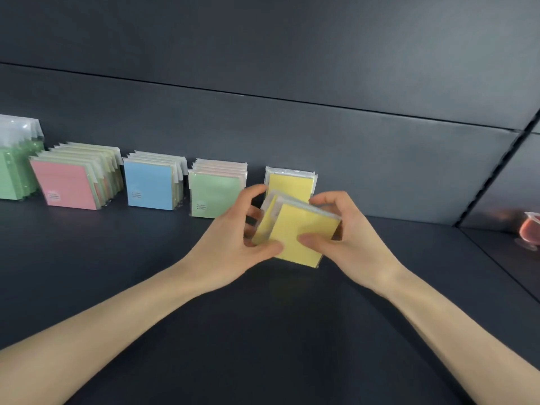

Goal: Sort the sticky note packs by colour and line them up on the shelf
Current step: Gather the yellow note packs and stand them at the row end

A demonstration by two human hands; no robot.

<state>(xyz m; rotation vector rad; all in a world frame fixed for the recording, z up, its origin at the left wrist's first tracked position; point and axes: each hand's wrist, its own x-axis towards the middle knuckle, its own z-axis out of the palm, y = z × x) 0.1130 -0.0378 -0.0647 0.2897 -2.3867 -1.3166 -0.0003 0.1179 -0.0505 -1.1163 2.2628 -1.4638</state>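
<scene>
Both my hands hold a small bundle of yellow sticky note packs (298, 232) just above the dark shelf (146, 258). My left hand (236, 238) grips the bundle's left side, thumb on the front. My right hand (342, 229) grips its right side and top edge. Right behind them a yellow pack (292, 182) stands upright against the back wall. Along the wall to the left stand rows of packs fronted by green (214, 194), blue (149, 187) and pink (65, 184).
A taller stack of green packs (14, 171) stands at the far left edge. A small pinkish cup (530, 232) sits on the shelf at the far right, past a side panel. The shelf's back wall rises close behind the rows.
</scene>
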